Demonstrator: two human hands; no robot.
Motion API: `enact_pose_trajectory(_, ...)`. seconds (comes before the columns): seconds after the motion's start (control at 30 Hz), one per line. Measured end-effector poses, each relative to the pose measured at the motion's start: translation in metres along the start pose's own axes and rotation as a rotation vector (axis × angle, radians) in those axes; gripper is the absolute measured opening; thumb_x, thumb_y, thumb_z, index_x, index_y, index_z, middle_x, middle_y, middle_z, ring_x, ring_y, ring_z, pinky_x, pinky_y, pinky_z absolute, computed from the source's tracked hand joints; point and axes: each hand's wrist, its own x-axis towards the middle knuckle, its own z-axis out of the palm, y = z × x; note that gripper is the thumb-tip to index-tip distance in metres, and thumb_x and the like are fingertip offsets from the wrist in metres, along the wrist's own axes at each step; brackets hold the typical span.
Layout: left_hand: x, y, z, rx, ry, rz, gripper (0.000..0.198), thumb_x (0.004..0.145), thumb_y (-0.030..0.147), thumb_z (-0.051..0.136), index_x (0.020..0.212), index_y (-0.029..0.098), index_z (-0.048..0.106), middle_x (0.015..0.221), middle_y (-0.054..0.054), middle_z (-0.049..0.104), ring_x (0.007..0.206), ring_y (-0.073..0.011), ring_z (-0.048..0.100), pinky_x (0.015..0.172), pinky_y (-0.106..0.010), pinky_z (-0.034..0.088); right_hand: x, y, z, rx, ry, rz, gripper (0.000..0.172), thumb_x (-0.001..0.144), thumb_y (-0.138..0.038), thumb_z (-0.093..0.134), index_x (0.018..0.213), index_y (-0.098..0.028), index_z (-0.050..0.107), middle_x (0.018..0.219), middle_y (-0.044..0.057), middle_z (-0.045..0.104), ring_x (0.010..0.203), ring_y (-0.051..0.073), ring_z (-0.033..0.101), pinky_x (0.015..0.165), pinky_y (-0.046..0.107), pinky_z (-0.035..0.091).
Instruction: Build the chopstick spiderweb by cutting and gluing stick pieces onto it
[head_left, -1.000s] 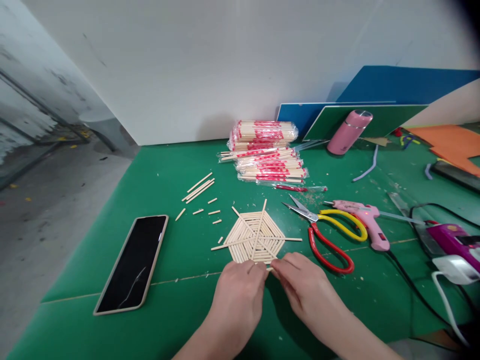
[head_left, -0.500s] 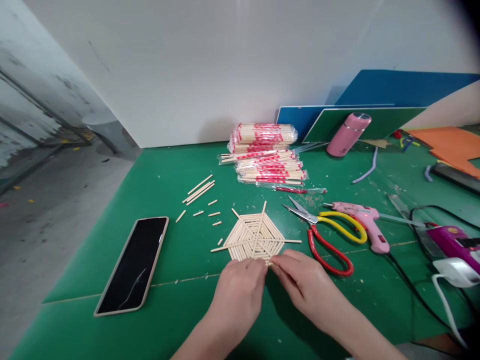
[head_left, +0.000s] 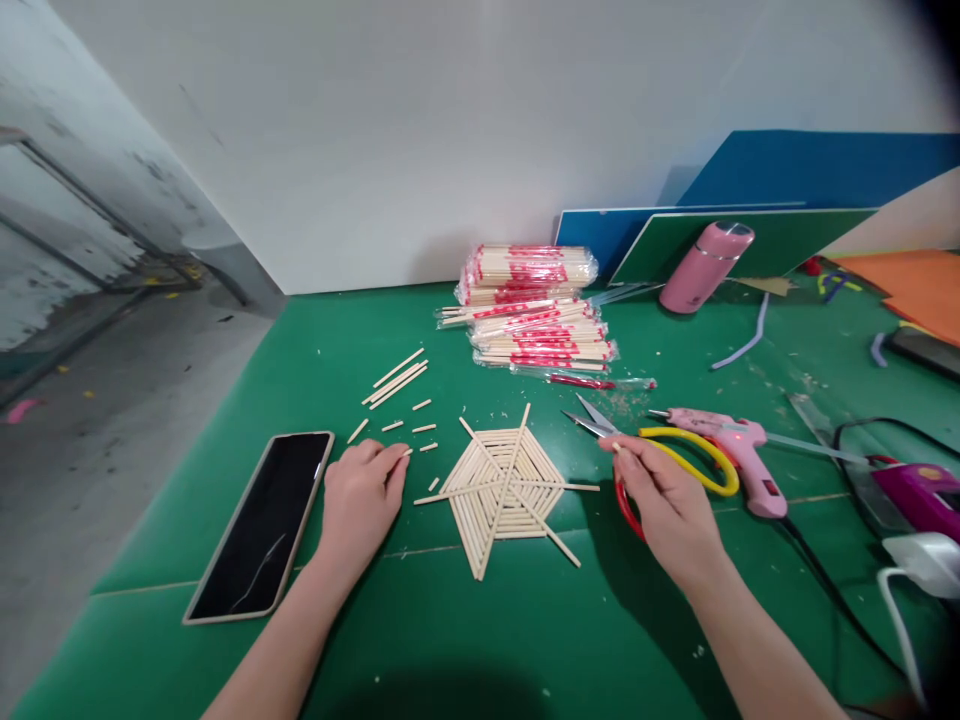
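A web-shaped hexagon of wooden sticks point(head_left: 517, 490) lies flat on the green table, its crossing spokes sticking out past the rim. To its left, my left hand point(head_left: 364, 505) is closed, with the tip of a short stick piece point(head_left: 407, 452) showing at the fingertips. My right hand point(head_left: 667, 500), on the other side, pinches another short stick piece point(head_left: 616, 448). It is above the scissors point(head_left: 686, 450), covering part of their red and yellow handles. Several cut stick pieces point(head_left: 424, 428) and longer sticks point(head_left: 397, 383) lie beyond my left hand.
A phone point(head_left: 259, 530) lies at the left. Wrapped chopstick packs point(head_left: 536, 300) are stacked by the wall. A pink glue gun point(head_left: 739, 445) with its cord, a pink bottle point(head_left: 705, 268) and a purple device point(head_left: 919, 495) are on the right.
My hands have parted from the near edge of the stick hexagon. The left went left to the cut pieces; the right moved right and up over the scissors with a stick piece.
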Motion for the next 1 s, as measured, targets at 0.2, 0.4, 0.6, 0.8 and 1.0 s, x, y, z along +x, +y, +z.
enact_pose_trajectory(0.2, -0.007, -0.006, 0.008, 0.013, 0.038, -0.027, 0.024, 0.080, 0.031, 0.044, 0.090, 0.019, 0.062, 0.081, -0.006, 0.056, 0.078, -0.0206, 0.053, 0.072, -0.034, 0.042, 0.013, -0.008, 0.022, 0.011, -0.060, -0.187, 0.020, 0.082, -0.027, 0.048, 0.095, -0.022, 0.062, 0.088, 0.004, 0.061, 0.082, 0.016, 0.058, 0.074, 0.031, 0.047)
enact_pose_trajectory(0.4, -0.010, -0.005, 0.007, -0.017, 0.079, -0.030, 0.028, 0.074, 0.021, 0.044, 0.098, 0.018, 0.056, 0.084, -0.006, 0.057, 0.077, -0.0194, 0.054, 0.071, -0.032, 0.044, 0.008, -0.012, 0.025, 0.042, -0.121, -0.260, 0.023, 0.084, -0.024, 0.046, 0.101, -0.022, 0.061, 0.081, 0.003, 0.061, 0.075, 0.015, 0.057, 0.067, 0.028, 0.047)
enact_pose_trajectory(0.6, -0.014, -0.007, 0.006, -0.042, 0.139, -0.034, 0.033, 0.075, 0.011, 0.033, 0.101, 0.016, 0.052, 0.080, -0.004, 0.056, 0.080, -0.0180, 0.053, 0.078, -0.033, 0.044, -0.004, -0.020, 0.024, 0.055, -0.202, -0.115, 0.025, 0.087, -0.028, 0.038, 0.103, -0.020, 0.056, 0.098, 0.005, 0.062, 0.089, 0.018, 0.057, 0.074, 0.028, 0.046)
enact_pose_trajectory(0.8, -0.019, -0.006, -0.003, -0.089, 0.358, -0.061, 0.030, 0.081, 0.012, 0.031, 0.103, 0.014, 0.051, 0.084, -0.006, 0.054, 0.084, -0.0176, 0.051, 0.080, -0.032, 0.042, -0.007, -0.021, 0.032, 0.101, -0.198, -0.158, 0.019, 0.084, -0.027, 0.046, 0.096, -0.021, 0.059, 0.086, 0.003, 0.059, 0.078, 0.014, 0.056, 0.068, 0.025, 0.046)
enact_pose_trajectory(1.0, -0.019, -0.006, -0.011, -0.117, 0.630, -0.100, 0.025, 0.084, 0.014, 0.033, 0.101, 0.014, 0.052, 0.086, -0.007, 0.053, 0.083, -0.0173, 0.050, 0.078, -0.033, 0.042, -0.006, -0.017, 0.042, 0.093, -0.165, -0.222, 0.018, 0.083, -0.027, 0.049, 0.095, -0.022, 0.062, 0.085, 0.003, 0.055, 0.079, 0.015, 0.054, 0.066, 0.026, 0.046)
